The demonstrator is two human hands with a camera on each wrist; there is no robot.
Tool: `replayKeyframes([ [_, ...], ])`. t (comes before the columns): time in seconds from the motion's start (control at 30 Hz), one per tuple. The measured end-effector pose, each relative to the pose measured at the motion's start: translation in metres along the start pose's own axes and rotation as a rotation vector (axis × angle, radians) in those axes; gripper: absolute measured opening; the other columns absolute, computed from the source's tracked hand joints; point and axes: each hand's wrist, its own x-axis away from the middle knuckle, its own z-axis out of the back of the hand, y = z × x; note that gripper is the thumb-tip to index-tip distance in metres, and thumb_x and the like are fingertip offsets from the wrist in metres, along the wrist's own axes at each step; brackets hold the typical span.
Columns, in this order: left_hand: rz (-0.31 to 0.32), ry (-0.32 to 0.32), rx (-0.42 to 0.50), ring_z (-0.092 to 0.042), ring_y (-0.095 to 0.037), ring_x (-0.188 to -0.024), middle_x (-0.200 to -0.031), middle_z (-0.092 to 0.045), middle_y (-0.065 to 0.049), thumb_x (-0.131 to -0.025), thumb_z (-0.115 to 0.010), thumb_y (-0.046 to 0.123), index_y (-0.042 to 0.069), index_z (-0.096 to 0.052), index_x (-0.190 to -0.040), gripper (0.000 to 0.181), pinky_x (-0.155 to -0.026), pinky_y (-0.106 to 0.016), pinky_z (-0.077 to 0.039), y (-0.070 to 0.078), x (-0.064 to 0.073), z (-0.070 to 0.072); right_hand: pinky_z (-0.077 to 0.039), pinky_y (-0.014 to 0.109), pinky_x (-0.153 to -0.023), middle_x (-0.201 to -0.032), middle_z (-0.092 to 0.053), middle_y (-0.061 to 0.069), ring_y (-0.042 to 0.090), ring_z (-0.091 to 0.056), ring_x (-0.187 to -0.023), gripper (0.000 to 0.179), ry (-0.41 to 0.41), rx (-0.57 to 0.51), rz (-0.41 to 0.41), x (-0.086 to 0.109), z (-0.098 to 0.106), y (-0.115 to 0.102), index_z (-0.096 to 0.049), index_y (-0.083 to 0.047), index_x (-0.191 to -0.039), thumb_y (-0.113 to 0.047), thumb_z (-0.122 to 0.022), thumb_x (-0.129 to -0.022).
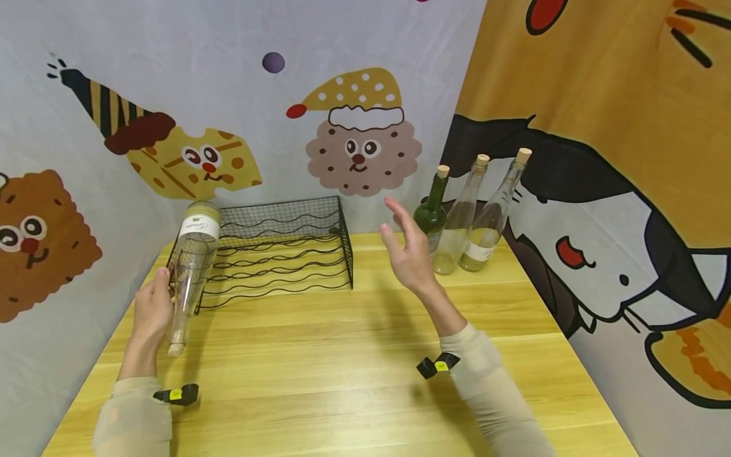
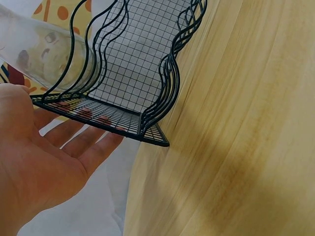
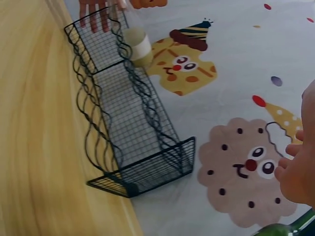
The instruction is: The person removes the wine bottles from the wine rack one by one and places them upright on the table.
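A clear corked bottle (image 1: 192,273) with a white label lies on the upper wavy wires at the left end of a black wire rack (image 1: 274,289). Its neck points toward me. My left hand (image 1: 153,309) is at that end of the rack. In the left wrist view, the left fingers (image 2: 101,147) lie nearly straight along the outside of the mesh side panel, with the thumb near the bottle. My right hand (image 1: 410,257) is raised with its fingers extended, holding nothing. It is just left of a green corked bottle (image 1: 432,212).
Two clear corked bottles (image 1: 461,222) (image 1: 492,222) stand beside the green one at the back right. The rack is on a wooden table (image 1: 320,374) against a white cloth backdrop (image 1: 223,38) with cartoon prints. An orange printed cloth (image 1: 599,76) hangs on the right.
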Motion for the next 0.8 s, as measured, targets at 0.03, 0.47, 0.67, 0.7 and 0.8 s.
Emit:
replayKeyframes([
  [0.03, 0.000, 0.001, -0.001, -0.043, -0.018, -0.073, -0.075, -0.043, 0.002, -0.119, -0.022, 0.065, 0.012, -0.041, -0.078, 0.070, -0.069, -0.034, -0.038, 0.000, 0.000, 0.000, -0.037, 0.042, -0.142, -0.178, -0.050, 0.008, 0.027, -0.046, -0.167, 0.054, -0.017, -0.004, -0.023, 0.001, -0.002, 0.002, -0.048, -0.012, -0.171, -0.025, -0.055, -0.119],
  [0.47, 0.008, -0.010, -0.017, -0.046, -0.021, -0.087, -0.092, -0.052, -0.007, -0.119, -0.020, 0.064, 0.009, -0.043, -0.082, 0.071, -0.073, -0.032, -0.040, 0.000, 0.000, 0.000, -0.040, 0.054, -0.140, -0.179, -0.046, 0.015, 0.036, -0.047, -0.166, 0.060, -0.177, -0.037, -0.269, 0.008, -0.025, 0.027, -0.043, -0.011, -0.173, -0.041, -0.048, -0.122],
  [0.67, 0.008, -0.018, 0.016, -0.050, -0.030, -0.114, -0.145, -0.056, -0.031, -0.120, -0.018, 0.061, 0.003, -0.055, -0.095, 0.073, -0.084, -0.029, -0.042, 0.000, 0.000, 0.000, -0.044, 0.058, -0.136, -0.174, -0.054, 0.017, 0.037, -0.053, -0.162, 0.061, -0.208, 0.000, -0.353, 0.009, -0.036, 0.038, -0.048, -0.015, -0.171, -0.048, -0.048, -0.120],
  [0.7, 0.007, -0.021, 0.019, -0.050, -0.030, -0.117, -0.150, -0.054, -0.032, -0.120, -0.018, 0.061, 0.003, -0.056, -0.096, 0.074, -0.085, -0.029, -0.042, 0.000, 0.000, 0.000, -0.044, 0.059, -0.136, -0.173, -0.055, 0.017, 0.037, -0.053, -0.161, 0.060, -0.214, 0.001, -0.363, 0.010, -0.037, 0.039, -0.049, -0.016, -0.171, -0.048, -0.048, -0.120],
  [0.8, 0.007, -0.015, 0.021, -0.050, -0.029, -0.116, -0.149, -0.055, -0.032, -0.120, -0.019, 0.061, 0.005, -0.057, -0.096, 0.072, -0.085, -0.029, -0.041, 0.000, 0.000, -0.001, -0.045, 0.060, -0.135, -0.172, -0.056, 0.018, 0.037, -0.055, -0.159, 0.060, -0.234, 0.002, -0.383, 0.011, -0.042, 0.043, -0.049, -0.017, -0.171, -0.049, -0.048, -0.121],
])
